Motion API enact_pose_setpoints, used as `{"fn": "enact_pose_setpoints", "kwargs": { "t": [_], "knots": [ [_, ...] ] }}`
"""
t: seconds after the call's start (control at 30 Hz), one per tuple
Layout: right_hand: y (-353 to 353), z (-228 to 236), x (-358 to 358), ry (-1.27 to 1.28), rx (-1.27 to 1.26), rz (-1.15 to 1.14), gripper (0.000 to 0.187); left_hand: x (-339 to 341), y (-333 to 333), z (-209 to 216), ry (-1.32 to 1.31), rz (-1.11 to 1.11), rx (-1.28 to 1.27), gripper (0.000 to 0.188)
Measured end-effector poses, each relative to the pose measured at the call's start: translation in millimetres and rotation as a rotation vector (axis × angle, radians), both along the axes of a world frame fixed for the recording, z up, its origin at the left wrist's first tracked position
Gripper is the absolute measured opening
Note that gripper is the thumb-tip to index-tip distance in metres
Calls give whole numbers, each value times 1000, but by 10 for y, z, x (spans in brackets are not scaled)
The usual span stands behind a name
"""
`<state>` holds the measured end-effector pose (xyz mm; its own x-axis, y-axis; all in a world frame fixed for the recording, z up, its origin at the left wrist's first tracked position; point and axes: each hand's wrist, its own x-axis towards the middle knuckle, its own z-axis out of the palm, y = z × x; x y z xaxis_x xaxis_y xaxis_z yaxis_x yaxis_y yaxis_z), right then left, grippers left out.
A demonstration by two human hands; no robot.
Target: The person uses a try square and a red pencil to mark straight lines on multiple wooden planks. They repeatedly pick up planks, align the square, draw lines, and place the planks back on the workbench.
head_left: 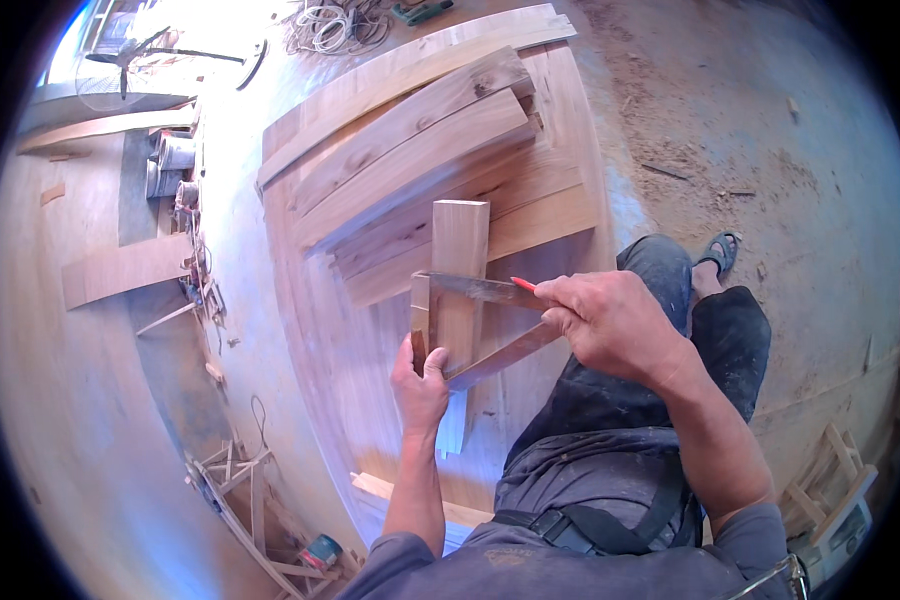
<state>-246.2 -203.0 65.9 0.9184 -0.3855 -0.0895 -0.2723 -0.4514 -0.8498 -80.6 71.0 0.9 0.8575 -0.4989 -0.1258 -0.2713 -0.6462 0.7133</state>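
Note:
A short, narrow wooden board [459, 235] points away from me over the wide wooden panels. My left hand [422, 392] grips its near end, thumb against the board and fingers by a small brown wooden piece [418, 349] at its left edge. Across the board lies a thin, flat, straightedge-like blade [480, 289], running towards my right hand. My right hand [605, 318] is closed, pinching a slim red pencil-like marker [523, 284] close to the blade. Below it a wooden strip [505, 357] slants from the board's near end up to my right hand; its far end is hidden.
Several loose planks [410, 140] lie stacked on the panel beyond the board. Paint cans [175, 152] and a fan [125, 70] stand at the left. Coiled cable [330, 28] lies at the far side. Wood shavings cover the floor [770, 170] at the right; a wooden frame [835, 490] stands there.

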Motion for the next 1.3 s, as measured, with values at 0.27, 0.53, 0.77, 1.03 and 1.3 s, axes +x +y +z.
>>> {"fn": "enact_pose_setpoints", "kwargs": {
  "t": [0.27, 0.53, 0.77, 1.03, 1.3],
  "knots": [
    [-3, -23, -55, -97, 130, -59, 26, -13, -59, 90, 9, -12, 3, 16],
    [-7, -90, 170, -149, 218, -26, 26, -5, -35, 102, 69, 16, 45, 24],
    [16, -191, 731, -110, 295, 21, 27, -4, -20, 77, 16, 0, 30, 27],
    [-185, 308, 600, 236, -46, 174, 22, -31, -36, 59, -1, 22, 5, 24],
    [-193, 201, 123, 37, 98, -98, 23, -53, 65, 60, 23, 6, 87, 33]
  ]
}}
